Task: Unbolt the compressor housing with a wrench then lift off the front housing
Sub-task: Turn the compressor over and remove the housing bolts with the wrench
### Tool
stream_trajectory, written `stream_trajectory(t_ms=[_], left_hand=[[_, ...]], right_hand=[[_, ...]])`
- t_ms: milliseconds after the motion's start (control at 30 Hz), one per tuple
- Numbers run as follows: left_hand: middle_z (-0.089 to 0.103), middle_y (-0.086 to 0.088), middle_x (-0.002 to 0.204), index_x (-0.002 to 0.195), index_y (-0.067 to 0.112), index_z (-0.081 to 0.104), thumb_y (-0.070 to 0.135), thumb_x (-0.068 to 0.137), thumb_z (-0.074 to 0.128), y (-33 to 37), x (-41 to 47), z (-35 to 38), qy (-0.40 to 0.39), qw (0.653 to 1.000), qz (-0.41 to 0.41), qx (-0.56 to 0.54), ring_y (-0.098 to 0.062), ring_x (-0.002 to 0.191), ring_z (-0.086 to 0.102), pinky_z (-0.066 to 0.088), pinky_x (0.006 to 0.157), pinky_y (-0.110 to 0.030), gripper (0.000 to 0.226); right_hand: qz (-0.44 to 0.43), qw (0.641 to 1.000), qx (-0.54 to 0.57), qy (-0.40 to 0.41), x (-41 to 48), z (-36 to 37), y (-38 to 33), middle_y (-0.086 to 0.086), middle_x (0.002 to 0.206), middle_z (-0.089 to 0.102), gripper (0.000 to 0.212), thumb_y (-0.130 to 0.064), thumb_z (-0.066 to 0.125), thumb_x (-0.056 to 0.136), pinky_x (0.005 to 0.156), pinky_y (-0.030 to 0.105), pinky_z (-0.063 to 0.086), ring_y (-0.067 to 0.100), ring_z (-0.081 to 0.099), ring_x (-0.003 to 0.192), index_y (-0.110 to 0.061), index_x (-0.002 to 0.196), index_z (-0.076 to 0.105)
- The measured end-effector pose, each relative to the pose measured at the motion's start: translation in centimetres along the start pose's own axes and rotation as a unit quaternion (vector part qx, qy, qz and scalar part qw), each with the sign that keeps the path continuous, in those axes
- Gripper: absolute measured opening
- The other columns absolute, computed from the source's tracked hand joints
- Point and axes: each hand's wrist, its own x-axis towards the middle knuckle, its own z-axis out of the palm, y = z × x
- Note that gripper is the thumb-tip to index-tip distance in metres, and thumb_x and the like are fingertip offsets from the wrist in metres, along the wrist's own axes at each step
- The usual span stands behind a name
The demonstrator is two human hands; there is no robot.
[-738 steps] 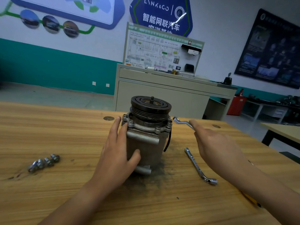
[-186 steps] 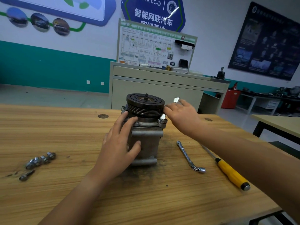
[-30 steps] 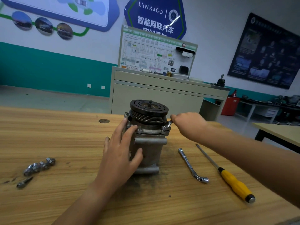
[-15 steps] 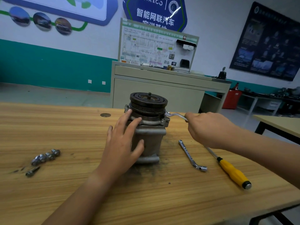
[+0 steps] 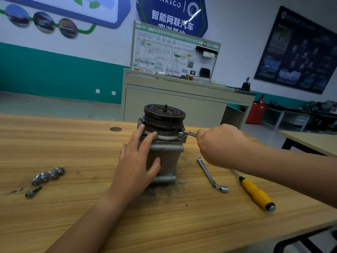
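The grey compressor (image 5: 168, 156) stands upright on the wooden table (image 5: 73, 147), with its black pulley (image 5: 164, 115) on top. My left hand (image 5: 137, 161) lies flat against the housing's left front, fingers straight and reaching up to the flange, thumb on the front face. My right hand (image 5: 218, 145) grips the shaft of a silver wrench (image 5: 188, 134). The wrench's head sits on a bolt at the right side of the flange. Most of the wrench is hidden inside my fist.
Several removed bolts (image 5: 48, 175) lie in a cluster at the left, with one more bolt (image 5: 32, 192) in front of them. An L-shaped socket wrench (image 5: 211, 175) and a yellow-handled screwdriver (image 5: 255, 192) lie right of the compressor. Dark grime marks the table around its base.
My right hand has swung the wrench handle on the right flange bolt, first out and toward me, now back closer to the flange. My left hand stays on the housing.
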Motion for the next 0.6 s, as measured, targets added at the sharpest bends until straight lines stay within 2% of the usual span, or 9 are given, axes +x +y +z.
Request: stream_trajectory(t_ms=[100, 233, 300, 333, 400, 467, 533, 600], left_hand=[[0.015, 0.001, 0.155, 0.139, 0.021, 0.039, 0.023, 0.084, 0.065, -0.2, 0.0, 0.1, -0.006, 1.0, -0.003, -0.002, -0.023, 0.138, 0.023, 0.031, 0.106, -0.059, 0.061], [0.014, 0.002, 0.155, 0.139, 0.022, 0.039, 0.024, 0.084, 0.065, -0.3, 0.1, 0.0, -0.011, 1.0, -0.009, 0.001, -0.023, 0.138, 0.022, 0.031, 0.105, -0.061, 0.062], [0.013, 0.002, 0.155, 0.139, 0.022, 0.038, 0.024, 0.084, 0.064, -0.2, 0.1, 0.1, -0.012, 1.0, -0.01, -0.002, -0.022, 0.139, 0.021, 0.03, 0.105, -0.061, 0.062], [0.013, 0.003, 0.155, 0.14, 0.022, 0.038, 0.025, 0.084, 0.064, -0.2, 0.1, 0.1, -0.013, 1.0, -0.011, -0.003, -0.022, 0.139, 0.02, 0.03, 0.106, -0.061, 0.062], [0.013, 0.002, 0.155, 0.14, 0.022, 0.038, 0.025, 0.084, 0.064, -0.1, 0.2, 0.1, -0.014, 1.0, -0.012, -0.005, -0.021, 0.139, 0.019, 0.029, 0.106, -0.061, 0.062], [0.015, 0.001, 0.155, 0.139, 0.021, 0.038, 0.024, 0.084, 0.064, -0.1, 0.1, 0.1, -0.013, 1.0, -0.013, -0.009, -0.021, 0.139, 0.019, 0.029, 0.106, -0.061, 0.062], [0.016, 0.0, 0.155, 0.139, 0.02, 0.039, 0.023, 0.083, 0.065, -0.1, 0.1, 0.0, -0.011, 1.0, -0.011, -0.01, -0.021, 0.14, 0.019, 0.029, 0.107, -0.06, 0.061], [0.016, -0.001, 0.155, 0.139, 0.019, 0.04, 0.022, 0.083, 0.065, -0.2, 0.2, 0.1, -0.012, 1.0, -0.006, -0.007, -0.021, 0.14, 0.019, 0.029, 0.108, -0.059, 0.061]], right_hand=[[-0.006, 1.0, 0.018, -0.008, 0.1, 0.3, 0.7, -0.003, 0.062, 0.04, 0.014, -0.019, 0.037, 0.096, 0.041, 0.023, 0.027, 0.01, 0.038, 0.049, -0.011, 0.105, 0.042], [-0.022, 1.0, -0.014, -0.01, 1.7, 1.0, 1.9, -0.001, 0.062, 0.038, 0.02, -0.01, 0.042, 0.094, 0.041, 0.022, 0.027, 0.011, 0.037, 0.049, -0.007, 0.114, 0.043], [-0.003, 1.0, -0.002, -0.005, 3.0, 1.6, 2.0, -0.001, 0.065, 0.04, 0.023, -0.006, 0.045, 0.093, 0.046, 0.024, 0.033, 0.014, 0.042, 0.054, -0.005, 0.117, 0.044], [0.005, 1.0, 0.015, 0.013, 3.7, 2.1, 2.0, 0.001, 0.071, 0.046, 0.025, -0.004, 0.045, 0.093, 0.053, 0.026, 0.039, 0.017, 0.048, 0.061, -0.004, 0.117, 0.044], [0.008, 0.997, 0.03, 0.065, 5.0, 3.4, 1.8, 0.008, 0.096, 0.059, 0.026, -0.002, 0.043, 0.092, 0.079, 0.034, 0.043, 0.024, 0.057, 0.084, -0.005, 0.118, 0.044], [0.015, 0.992, 0.033, 0.124, 6.4, 5.0, 1.3, 0.013, 0.116, 0.059, 0.031, -0.002, 0.041, 0.092, 0.104, 0.04, 0.029, 0.028, 0.055, 0.105, -0.005, 0.123, 0.043], [0.025, 0.984, 0.064, 0.166, 7.5, 5.9, 0.9, 0.014, 0.128, 0.053, 0.037, -0.003, 0.042, 0.093, 0.112, 0.041, 0.013, 0.026, 0.048, 0.119, -0.005, 0.13, 0.04], [0.027, 0.978, 0.096, 0.183, 7.9, 6.3, 0.7, 0.013, 0.132, 0.051, 0.039, -0.005, 0.041, 0.094, 0.113, 0.04, 0.01, 0.025, 0.046, 0.123, -0.005, 0.133, 0.04]])
